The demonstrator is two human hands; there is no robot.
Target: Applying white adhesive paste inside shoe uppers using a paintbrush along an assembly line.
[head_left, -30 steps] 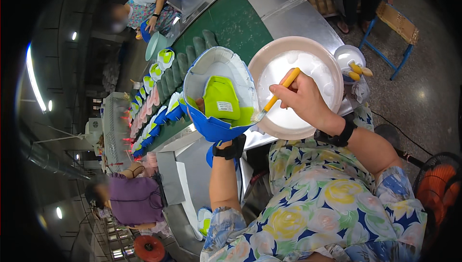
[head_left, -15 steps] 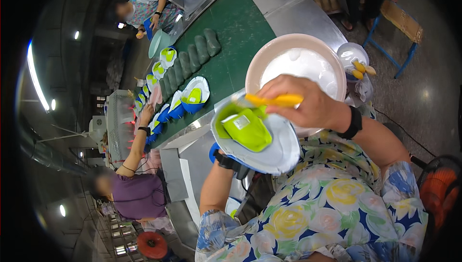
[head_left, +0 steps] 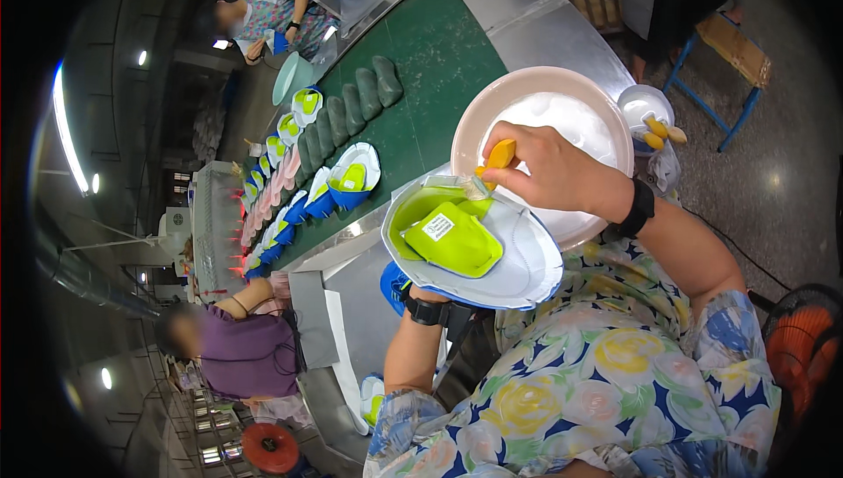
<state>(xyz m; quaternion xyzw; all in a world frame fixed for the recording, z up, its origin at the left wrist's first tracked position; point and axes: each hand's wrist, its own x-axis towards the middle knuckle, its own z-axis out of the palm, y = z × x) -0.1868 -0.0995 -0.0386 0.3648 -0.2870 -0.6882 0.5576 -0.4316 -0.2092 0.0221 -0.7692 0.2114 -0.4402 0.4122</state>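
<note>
My right hand [head_left: 555,172] is closed around the yellow handle of a brush [head_left: 501,154]. The brush's bristle end touches the inner far rim of a shoe upper [head_left: 527,254], white inside with a lime-green lining and tongue. Beneath the upper, my left hand [head_left: 425,293] supports it from below; its fingers are hidden and only the part near the black-banded wrist shows. Just past my right hand stands a pink basin [head_left: 471,118] holding white liquid [head_left: 562,114].
A green belt [head_left: 439,48] runs along the bench, carrying blue-and-lime shoe uppers [head_left: 353,181], dark grey shoe lasts [head_left: 384,81] and pink pieces. A white bucket [head_left: 644,96] with yellow-handled brushes stands right of the basin. Two co-workers stand at left; another person is at far right by a stool [head_left: 736,50].
My right hand has turned the brush from lying level to a steeper angle at the upper's rim. The upper has shifted slightly right. The purple-shirted co-worker's arm has drawn back from the row.
</note>
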